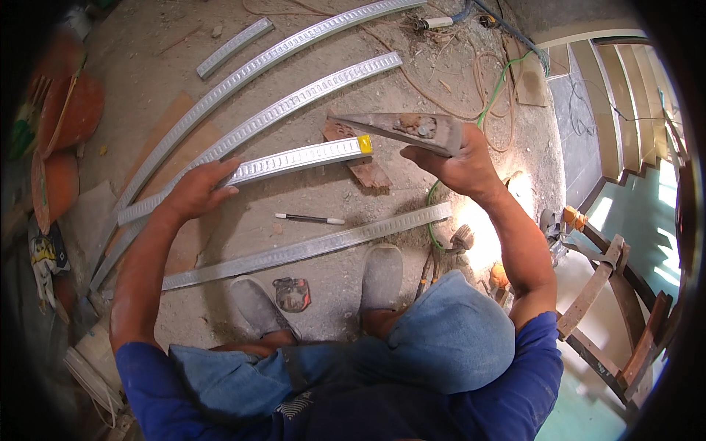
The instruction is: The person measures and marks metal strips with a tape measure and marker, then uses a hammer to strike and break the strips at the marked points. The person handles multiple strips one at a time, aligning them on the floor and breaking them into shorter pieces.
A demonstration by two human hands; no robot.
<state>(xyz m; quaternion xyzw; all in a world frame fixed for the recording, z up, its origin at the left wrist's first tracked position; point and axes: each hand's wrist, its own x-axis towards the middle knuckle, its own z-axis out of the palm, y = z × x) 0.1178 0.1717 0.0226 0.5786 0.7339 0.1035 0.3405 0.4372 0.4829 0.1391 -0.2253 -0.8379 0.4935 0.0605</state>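
Observation:
My left hand (197,192) is closed round a slotted metal channel (294,162), which lies slanting up to the right and has a yellow piece (365,145) at its far end. In my right hand (463,167) is a tapered wooden block (404,131), raised beyond that end, its point to the left and crumbly bits on its upper face. Below the channel, a black marker pen (307,218) with pale ends lies on the floor. Another metal channel (316,248) runs across in front of my shoes. A red and black tool, perhaps a tape measure (292,294), rests between my feet.
Farther off lie two long metal channels (257,66) (309,95) and a short offcut (235,48). A green cable (494,92) and brown cords trail at right, near pliers (426,273) and a wooden frame (596,290). Orange containers (55,187) and gloves (45,261) are at left.

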